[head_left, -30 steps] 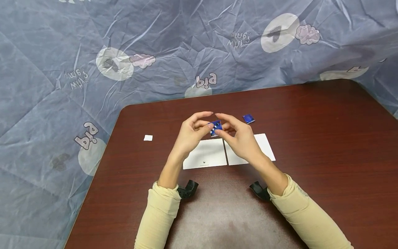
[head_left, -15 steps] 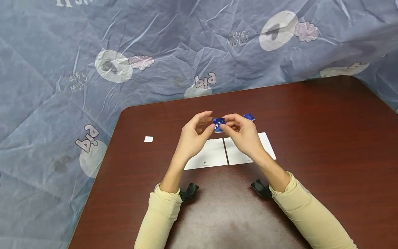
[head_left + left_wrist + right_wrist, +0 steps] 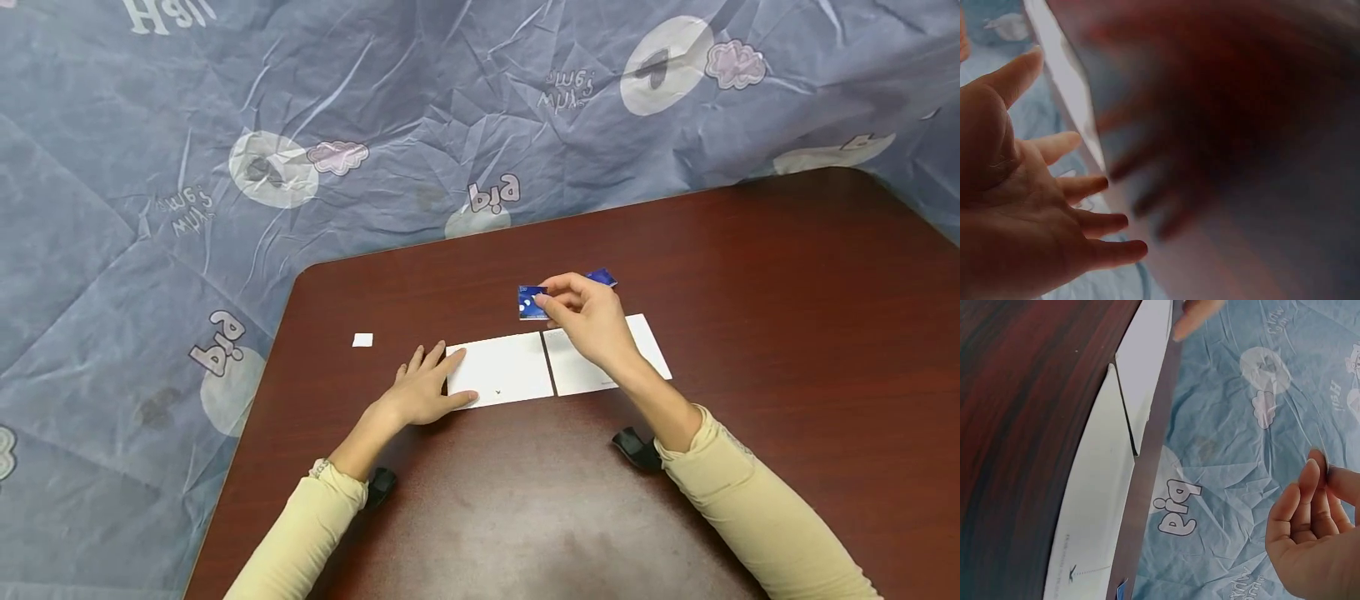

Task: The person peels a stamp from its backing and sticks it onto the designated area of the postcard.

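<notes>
My right hand [image 3: 596, 321] pinches a small thin blue square [image 3: 529, 303], printed with white shapes, between thumb and fingers. It is held up behind two white cards; in the right wrist view only its thin edge [image 3: 1321, 445] shows. My left hand [image 3: 422, 392] holds nothing. Its fingers are spread at the left end of the left white card [image 3: 510, 362], with thumb and index finger overlapping that end. The right white card [image 3: 648, 350] lies beside it across a narrow gap, partly hidden by my right hand and forearm. The left wrist view shows the spread fingers [image 3: 1110, 250] above the dark tabletop.
Another small blue piece [image 3: 602, 277] lies behind my right hand, partly covered. A small white square [image 3: 362, 340] lies on the left of the brown table [image 3: 750, 333]. A crumpled blue-grey printed cloth [image 3: 420, 108] hangs behind the table's far edge.
My left hand has let go of the blue square and moved down left to the left white card. My right hand keeps hold of the square, slightly farther right.
</notes>
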`<state>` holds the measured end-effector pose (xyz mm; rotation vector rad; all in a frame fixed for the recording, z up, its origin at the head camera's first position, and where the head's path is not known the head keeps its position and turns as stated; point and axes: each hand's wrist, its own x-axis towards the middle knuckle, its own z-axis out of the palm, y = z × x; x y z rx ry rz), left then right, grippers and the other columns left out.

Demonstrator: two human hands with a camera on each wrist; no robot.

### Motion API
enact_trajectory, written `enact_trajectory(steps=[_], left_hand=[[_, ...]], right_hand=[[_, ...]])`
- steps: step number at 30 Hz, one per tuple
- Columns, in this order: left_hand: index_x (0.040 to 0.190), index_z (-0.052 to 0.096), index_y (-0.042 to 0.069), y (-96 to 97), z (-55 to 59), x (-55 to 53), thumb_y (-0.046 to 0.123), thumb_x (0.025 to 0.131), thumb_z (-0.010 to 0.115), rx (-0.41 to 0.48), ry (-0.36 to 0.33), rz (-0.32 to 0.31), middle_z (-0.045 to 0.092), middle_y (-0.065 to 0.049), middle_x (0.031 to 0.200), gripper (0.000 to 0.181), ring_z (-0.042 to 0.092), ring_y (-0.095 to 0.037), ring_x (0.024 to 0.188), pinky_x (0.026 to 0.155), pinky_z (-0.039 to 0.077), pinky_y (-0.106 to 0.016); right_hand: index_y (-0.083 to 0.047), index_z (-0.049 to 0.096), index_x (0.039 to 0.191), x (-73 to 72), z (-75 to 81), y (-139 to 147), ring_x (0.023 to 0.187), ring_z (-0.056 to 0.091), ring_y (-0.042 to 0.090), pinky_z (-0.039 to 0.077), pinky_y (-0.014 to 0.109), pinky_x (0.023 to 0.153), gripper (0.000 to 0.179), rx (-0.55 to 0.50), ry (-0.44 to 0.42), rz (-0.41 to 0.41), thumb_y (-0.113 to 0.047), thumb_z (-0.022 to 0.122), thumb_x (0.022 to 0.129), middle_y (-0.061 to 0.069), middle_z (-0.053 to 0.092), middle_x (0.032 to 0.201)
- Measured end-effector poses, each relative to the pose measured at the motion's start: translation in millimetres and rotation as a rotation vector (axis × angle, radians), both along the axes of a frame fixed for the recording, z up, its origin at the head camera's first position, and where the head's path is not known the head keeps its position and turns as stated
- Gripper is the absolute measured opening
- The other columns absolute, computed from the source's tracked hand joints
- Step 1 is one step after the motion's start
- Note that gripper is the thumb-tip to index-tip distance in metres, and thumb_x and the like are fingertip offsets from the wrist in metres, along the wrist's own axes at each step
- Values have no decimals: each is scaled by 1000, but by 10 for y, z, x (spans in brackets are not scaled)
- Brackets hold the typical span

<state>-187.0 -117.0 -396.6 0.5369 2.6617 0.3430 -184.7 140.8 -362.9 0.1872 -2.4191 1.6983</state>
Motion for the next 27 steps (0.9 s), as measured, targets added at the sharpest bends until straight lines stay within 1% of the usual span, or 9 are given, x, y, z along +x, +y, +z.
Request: enact_trajectory(steps=[3,6,8,12,15,19,22,27], left_hand=[[154,18,25,-42,-58,2,58,91,52,-44,-37,9,4,-14,158,78,0,-44,140,104,9,-66],[154,13,29,-63,-94,-5,62,90,51,-68,-54,20,-3,-11,158,81,-4,-42,140,102,7,-69],[154,11,30,-73,-99,-10,62,89,51,-73,-59,24,-5,-11,158,83,-6,-42,140,101,5,-70],[154,9,31,-85,-99,-14,62,89,52,-82,-62,27,-7,-10,158,84,-9,-42,140,101,4,-71],[154,7,32,-78,-103,-17,63,89,50,-91,-68,24,-8,-9,158,83,-10,-42,140,101,3,-71],[153,4,34,-53,-112,-38,65,92,42,-97,-76,17,-11,-6,158,79,-12,-39,140,101,1,-70],[153,3,35,-48,-118,-51,64,93,39,-103,-77,21,-12,-5,158,75,-12,-38,140,102,1,-70],[153,2,34,-78,-139,-47,62,94,39,-114,-81,18,-14,-1,157,75,-14,-33,141,101,0,-70]], right_hand=[[-4,64,108,-12,-11,-17,65,66,15,49,26,63,22,12,-20,-3,-19,66,92,9,72,82],[-3,64,108,-31,-20,-40,65,66,14,48,25,62,22,23,-30,-3,-18,66,92,11,71,82],[-3,65,107,-46,-28,-56,65,65,15,48,24,60,22,37,-37,-6,-18,67,92,12,71,82],[-4,65,107,-69,-69,-71,68,66,25,42,24,54,22,54,-52,-16,-20,67,91,14,70,80],[-4,65,106,-80,-117,-55,71,66,32,42,23,52,23,58,-89,-20,-22,67,92,15,70,79],[-2,64,106,-110,-178,9,71,67,33,50,27,55,24,116,-177,-9,-22,66,92,16,70,80],[0,63,105,-169,-200,54,69,67,30,53,30,58,23,162,-254,21,-19,64,93,17,70,81],[4,60,104,-290,-241,47,62,65,20,54,28,57,22,156,-386,95,-13,63,92,18,68,78]])
